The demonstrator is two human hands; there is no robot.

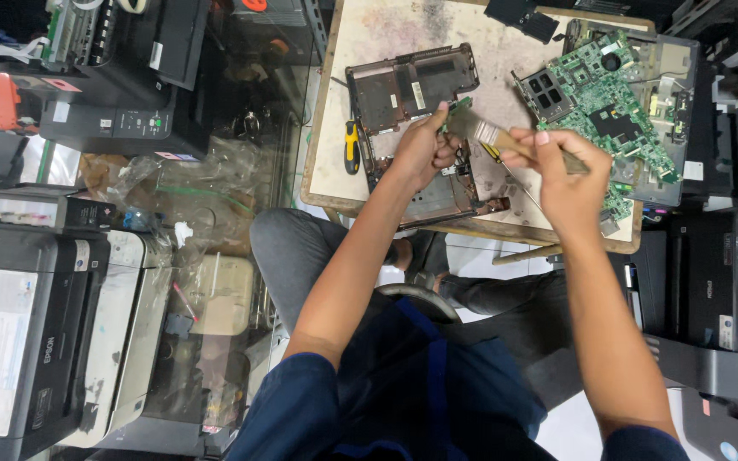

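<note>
Head view: brush bristles blurred.

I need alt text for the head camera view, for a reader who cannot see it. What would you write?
Seen from above, a seated person's right hand holds a paintbrush by its handle while the left hand touches its bristles, over an opened laptop base on a worn table. A green circuit board lies at right, a yellow-handled screwdriver at left; printers surround the table.

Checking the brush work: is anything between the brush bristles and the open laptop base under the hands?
Nothing visible does. The brush, held in the right hand, has its bristles touched by the left hand, directly above the laptop base.
</note>
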